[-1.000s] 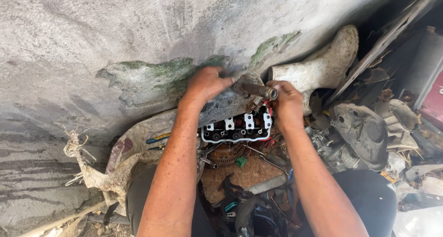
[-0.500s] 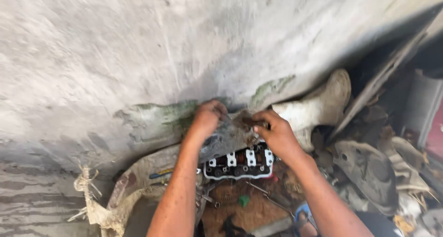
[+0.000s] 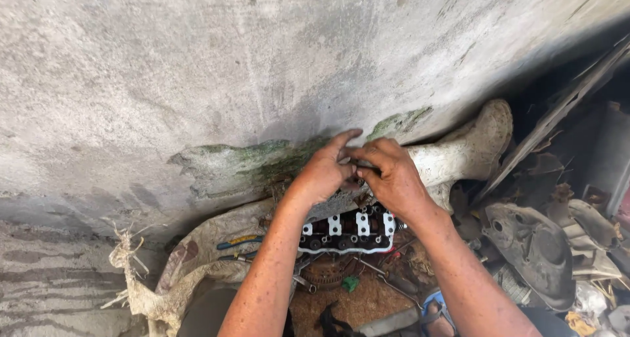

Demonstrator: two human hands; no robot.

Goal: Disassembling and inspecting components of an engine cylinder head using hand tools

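My left hand (image 3: 325, 173) and my right hand (image 3: 388, 174) meet fingertip to fingertip above an engine cylinder head (image 3: 348, 229), a dark metal block with white caps and round holes. The fingers of both hands pinch at a small part between them; it is too small and too hidden to name. A grey metal piece (image 3: 338, 202) shows just under the hands, resting on top of the cylinder head. Both forearms reach up from the bottom of the view.
A rough concrete wall (image 3: 262, 68) with a green mossy patch stands right behind. A dirty white rubber boot (image 3: 469, 150) lies to the right. A woven sack (image 3: 197, 258) with tools lies on the left. Scrap metal parts (image 3: 538, 245) pile up at the right.
The view has tilted up toward the wall. My hands have drawn together from the ends of the grey piece and now pinch at one spot above the cylinder head.
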